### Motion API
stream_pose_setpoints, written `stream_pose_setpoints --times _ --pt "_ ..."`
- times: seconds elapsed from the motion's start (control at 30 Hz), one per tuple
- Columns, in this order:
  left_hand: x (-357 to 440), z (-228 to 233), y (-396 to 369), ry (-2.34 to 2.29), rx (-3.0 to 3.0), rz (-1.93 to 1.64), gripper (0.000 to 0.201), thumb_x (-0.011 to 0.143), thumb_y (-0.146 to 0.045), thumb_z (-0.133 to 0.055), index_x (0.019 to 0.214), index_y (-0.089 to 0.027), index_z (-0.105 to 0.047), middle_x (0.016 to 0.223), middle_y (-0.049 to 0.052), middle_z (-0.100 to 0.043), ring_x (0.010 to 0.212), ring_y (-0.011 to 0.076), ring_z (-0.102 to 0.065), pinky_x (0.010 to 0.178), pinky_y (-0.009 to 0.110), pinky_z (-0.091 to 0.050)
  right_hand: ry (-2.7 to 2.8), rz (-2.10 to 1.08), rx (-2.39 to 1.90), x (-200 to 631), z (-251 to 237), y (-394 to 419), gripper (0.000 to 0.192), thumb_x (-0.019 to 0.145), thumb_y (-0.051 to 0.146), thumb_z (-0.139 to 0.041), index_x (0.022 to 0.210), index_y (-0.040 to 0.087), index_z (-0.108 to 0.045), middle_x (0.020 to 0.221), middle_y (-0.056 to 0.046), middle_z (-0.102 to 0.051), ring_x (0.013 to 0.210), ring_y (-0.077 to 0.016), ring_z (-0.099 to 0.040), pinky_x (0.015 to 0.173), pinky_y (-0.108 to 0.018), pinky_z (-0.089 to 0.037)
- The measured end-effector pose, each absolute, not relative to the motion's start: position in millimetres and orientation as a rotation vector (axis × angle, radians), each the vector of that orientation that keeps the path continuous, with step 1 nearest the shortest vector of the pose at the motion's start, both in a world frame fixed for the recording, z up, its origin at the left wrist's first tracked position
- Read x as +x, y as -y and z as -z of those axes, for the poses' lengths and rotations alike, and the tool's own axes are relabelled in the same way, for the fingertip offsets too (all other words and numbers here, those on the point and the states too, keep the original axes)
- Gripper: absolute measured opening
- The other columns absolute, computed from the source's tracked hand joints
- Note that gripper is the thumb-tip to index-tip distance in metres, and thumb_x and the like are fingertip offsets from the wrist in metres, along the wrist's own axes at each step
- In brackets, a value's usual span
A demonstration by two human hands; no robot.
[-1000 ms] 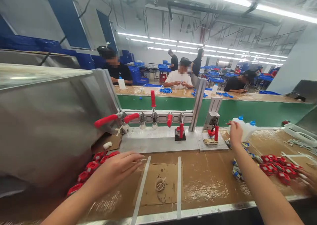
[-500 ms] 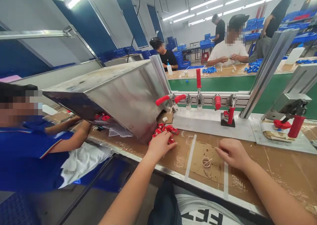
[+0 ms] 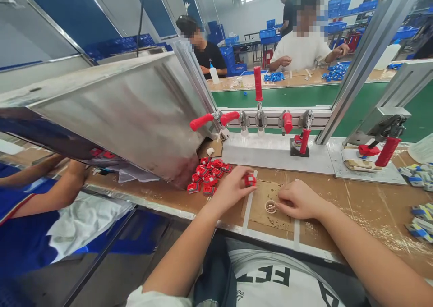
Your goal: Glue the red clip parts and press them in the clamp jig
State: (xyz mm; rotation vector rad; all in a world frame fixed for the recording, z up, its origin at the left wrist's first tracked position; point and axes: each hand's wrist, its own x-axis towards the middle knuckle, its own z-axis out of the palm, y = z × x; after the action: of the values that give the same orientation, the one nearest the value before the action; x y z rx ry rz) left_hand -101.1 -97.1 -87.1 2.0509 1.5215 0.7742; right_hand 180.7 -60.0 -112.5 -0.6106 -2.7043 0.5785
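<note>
My left hand [image 3: 233, 186] is closed on a small red plastic part [image 3: 250, 180] with a pale patch, gripped between thumb and fingers. A pile of similar red parts [image 3: 207, 175] lies just left of that hand, by the metal box. My right hand [image 3: 301, 199] is curled, thumb and fingers drawn together, at the right edge of a small round cup [image 3: 270, 207]. Whatever its fingertips pinch is hidden or too small to name. The cup sits on a cardboard sheet [image 3: 260, 219] taped to the bench.
A tilted metal box [image 3: 128, 117] stands at left. Red-handled toggle clamps [image 3: 258, 84] line a metal rail behind my hands, with another clamp [image 3: 387, 151] at right. Grey, blue and yellow parts [image 3: 421, 221] lie far right. A co-worker's arm [image 3: 50, 196] reaches beneath the box.
My left hand has come away from the red pile, moving right with one red part. My right hand has moved down and left to the cup. The view has shifted.
</note>
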Motion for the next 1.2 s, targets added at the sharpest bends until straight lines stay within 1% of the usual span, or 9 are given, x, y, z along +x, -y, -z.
stream_pose_setpoints --times 0.13,0.27,0.4,0.5,0.67,0.83,0.93,1.07,1.2 --pt "-48.8 85.7 55.9 -1.235 2.054 -0.88 0.051 0.081 -0.027 -0.081 0.128 -0.024 -0.06 0.116 0.005 -0.063 0.101 0.0196 -0.065 0.089 0.032 -0.055 2.715 -0.489 -0.514 176.4 119.6 60.8 0.036 0.104 0.033 -0.051 0.071 0.02 -0.052 0.065 0.0 -0.059 0.06 -0.0136 -0.047 0.063 -0.03 -0.027" --pt "-11.4 100.2 21.8 -1.065 1.977 -1.011 0.052 0.078 -0.027 -0.084 0.125 -0.023 -0.063 0.117 0.007 -0.066 0.106 0.0218 -0.064 0.087 0.032 -0.053 2.698 -0.297 -0.415 170.9 122.3 62.0 0.035 0.106 0.029 -0.048 0.073 0.02 -0.054 0.069 -0.002 -0.061 0.064 -0.0151 -0.049 0.064 -0.031 -0.028" --pt "2.4 123.7 15.1 -1.074 1.674 -1.119 0.058 0.074 -0.035 -0.088 0.124 -0.021 -0.063 0.113 0.006 -0.07 0.083 0.0152 -0.065 0.07 0.026 -0.051 2.656 -0.266 -0.385 167.9 120.0 64.5 0.033 0.102 0.021 -0.049 0.069 0.02 -0.052 0.066 -0.001 -0.057 0.062 -0.0151 -0.046 0.062 -0.031 -0.027" --pt "2.3 132.6 18.1 -1.092 1.583 -1.153 0.063 0.071 -0.037 -0.09 0.126 -0.022 -0.063 0.115 0.006 -0.071 0.073 0.0111 -0.061 0.065 0.024 -0.049 2.66 -0.362 -0.403 168.7 117.4 65.3 0.03 0.098 0.017 -0.051 0.068 0.021 -0.051 0.063 0.001 -0.054 0.06 -0.0144 -0.043 0.061 -0.03 -0.027" --pt "-1.0 134.5 19.2 -1.067 1.483 -1.149 0.068 0.071 -0.036 -0.091 0.13 -0.024 -0.06 0.117 0.007 -0.071 0.073 0.0103 -0.062 0.065 0.024 -0.05 2.645 -0.436 -0.418 171.0 114.4 65.1 0.031 0.097 0.016 -0.052 0.067 0.021 -0.05 0.061 0.002 -0.051 0.057 -0.0139 -0.039 0.059 -0.03 -0.027" --pt "-1.3 135.6 20.2 -0.999 1.465 -1.152 0.064 0.073 -0.029 -0.09 0.129 -0.024 -0.06 0.12 0.007 -0.07 0.077 0.0111 -0.065 0.068 0.024 -0.052 2.641 -0.446 -0.441 168.3 114.9 65.5 0.034 0.102 0.021 -0.051 0.068 0.021 -0.05 0.063 0.002 -0.051 0.059 -0.0141 -0.041 0.06 -0.03 -0.028" --pt "-1.7 135.1 21.9 -0.969 1.491 -1.137 0.065 0.073 -0.028 -0.09 0.13 -0.024 -0.06 0.122 0.008 -0.07 0.08 0.0121 -0.065 0.069 0.024 -0.053 2.593 -0.53 -0.468 168.5 114.7 64.9 0.035 0.101 0.02 -0.052 0.066 0.022 -0.046 0.061 0.003 -0.048 0.058 -0.0132 -0.04 0.058 -0.03 -0.026" --pt "-3.0 133.1 24.4 -0.951 1.496 -1.101 0.067 0.074 -0.026 -0.088 0.134 -0.025 -0.057 0.123 0.008 -0.069 0.084 0.0129 -0.066 0.07 0.023 -0.053 2.264 -0.724 -0.583 179.2 112.2 58.0 0.04 0.099 0.02 -0.052 0.062 0.022 -0.036 0.055 0.005 -0.035 0.052 -0.0112 -0.032 0.054 -0.028 -0.025" --pt "-4.6 131.1 26.7 -0.968 1.532 -1.056 0.07 0.074 -0.025 -0.088 0.136 -0.026 -0.055 0.123 0.008 -0.068 0.081 0.0116 -0.065 0.067 0.022 -0.051 1.781 -0.733 -0.906 194.6 109.5 46.6 0.045 0.102 0.031 -0.051 0.061 0.022 -0.036 0.055 0.005 -0.034 0.05 -0.0111 -0.032 0.051 -0.028 -0.027"
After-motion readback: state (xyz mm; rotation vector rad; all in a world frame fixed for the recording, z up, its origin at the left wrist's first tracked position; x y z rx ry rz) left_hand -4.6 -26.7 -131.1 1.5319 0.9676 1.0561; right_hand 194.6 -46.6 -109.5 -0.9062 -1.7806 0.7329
